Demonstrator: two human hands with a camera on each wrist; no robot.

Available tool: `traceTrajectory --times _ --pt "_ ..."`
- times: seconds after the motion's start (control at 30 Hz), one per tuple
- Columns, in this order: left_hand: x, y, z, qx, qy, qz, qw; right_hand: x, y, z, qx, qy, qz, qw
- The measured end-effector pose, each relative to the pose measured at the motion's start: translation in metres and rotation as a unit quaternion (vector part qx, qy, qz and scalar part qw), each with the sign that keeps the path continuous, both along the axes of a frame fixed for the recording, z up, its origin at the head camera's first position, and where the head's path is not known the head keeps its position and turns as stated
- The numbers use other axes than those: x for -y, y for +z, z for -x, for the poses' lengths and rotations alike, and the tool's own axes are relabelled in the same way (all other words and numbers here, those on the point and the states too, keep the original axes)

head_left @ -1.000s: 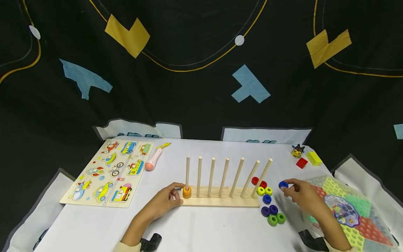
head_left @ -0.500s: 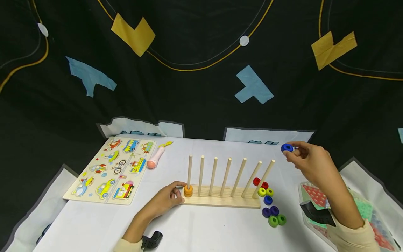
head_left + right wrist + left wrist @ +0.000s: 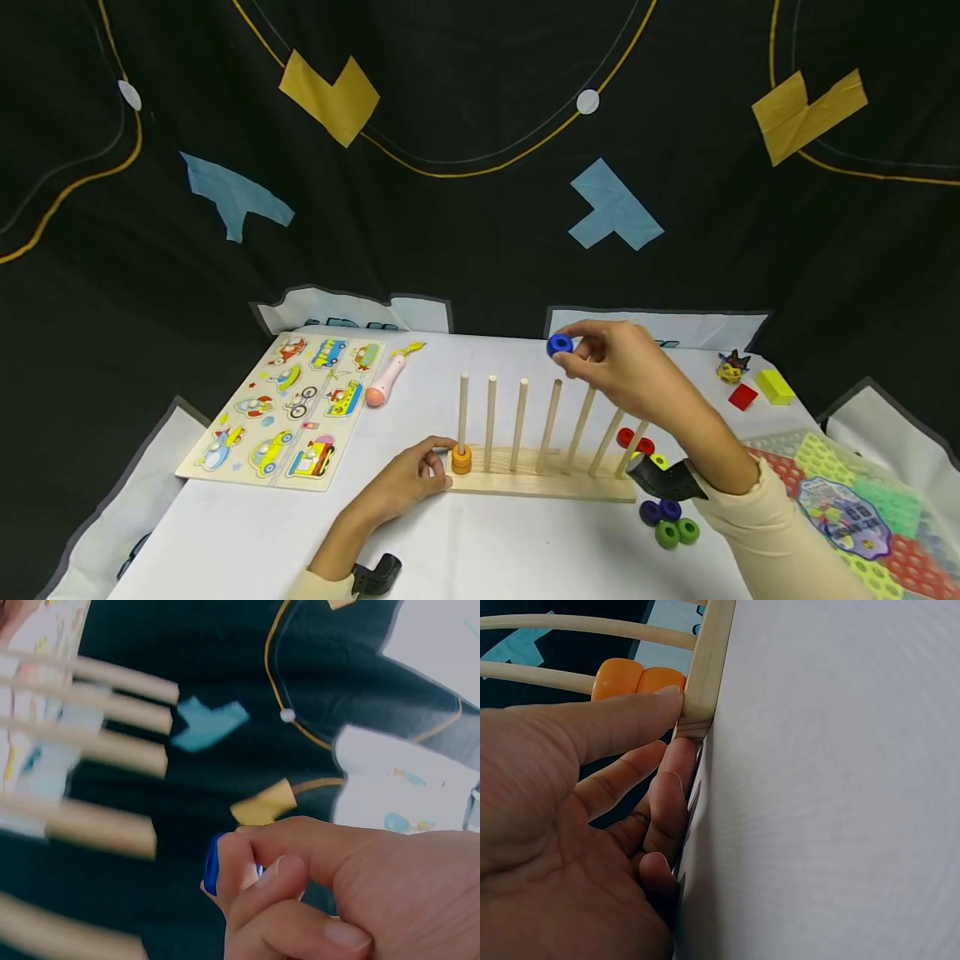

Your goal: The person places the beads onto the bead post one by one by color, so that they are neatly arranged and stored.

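My right hand [image 3: 630, 367] pinches a blue ring [image 3: 560, 346] between thumb and fingertips, above the peg tops. In the right wrist view the blue ring [image 3: 213, 864] is partly covered by the fingers. My left hand [image 3: 405, 479] grips the left end of a wooden peg stand [image 3: 540, 485]. The left wrist view has the thumb laid against the end of the wooden base [image 3: 712, 660], with fingers bent at the end face. Two orange rings [image 3: 461, 460] are stacked on the leftmost peg; the other pegs carry no rings.
Red rings [image 3: 625, 437], purple rings [image 3: 650, 512] and green rings [image 3: 667, 534] lie right of the stand; the right wrist partly hides yellow ones. A picture puzzle board [image 3: 281, 408] and pink toy [image 3: 385, 382] lie left. A patterned box [image 3: 843, 517] and yellow block [image 3: 774, 387] are right.
My right hand has lifted the blue ring from the right side of the table and carried it left over the pegs. The left hand keeps its hold on the stand.
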State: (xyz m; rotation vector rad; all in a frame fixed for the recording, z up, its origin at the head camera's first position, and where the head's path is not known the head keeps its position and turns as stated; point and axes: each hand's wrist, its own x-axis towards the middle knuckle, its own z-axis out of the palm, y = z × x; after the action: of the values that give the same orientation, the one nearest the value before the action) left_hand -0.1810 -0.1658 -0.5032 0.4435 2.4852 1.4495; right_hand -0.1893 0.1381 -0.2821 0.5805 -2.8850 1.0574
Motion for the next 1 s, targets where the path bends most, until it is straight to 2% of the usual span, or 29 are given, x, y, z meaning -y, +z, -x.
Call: traceTrajectory --times 0.2,0.37,0.53,0.77,1.0 --pt "-0.005 -0.003 -0.004 0.004 -0.002 -0.006 1.0000 0.034 -0.013 0.003 0.014 0.055 -0.006 0.998" --pt "-0.010 0.006 -0.010 0.005 0.000 -0.007 1.0000 0.047 -0.019 0.002 0.018 0.079 -0.008 0.997" --pt "-0.009 0.014 -0.011 0.002 0.008 -0.002 1.0000 0.053 -0.018 0.000 0.014 0.083 -0.011 0.996" --pt "-0.001 0.004 -0.002 0.001 0.008 -0.004 1.0000 0.059 -0.014 -0.001 0.019 0.089 -0.007 0.996" --pt "-0.002 0.004 -0.002 -0.004 0.004 0.005 1.0000 0.061 -0.013 -0.002 0.016 0.094 -0.007 0.995"
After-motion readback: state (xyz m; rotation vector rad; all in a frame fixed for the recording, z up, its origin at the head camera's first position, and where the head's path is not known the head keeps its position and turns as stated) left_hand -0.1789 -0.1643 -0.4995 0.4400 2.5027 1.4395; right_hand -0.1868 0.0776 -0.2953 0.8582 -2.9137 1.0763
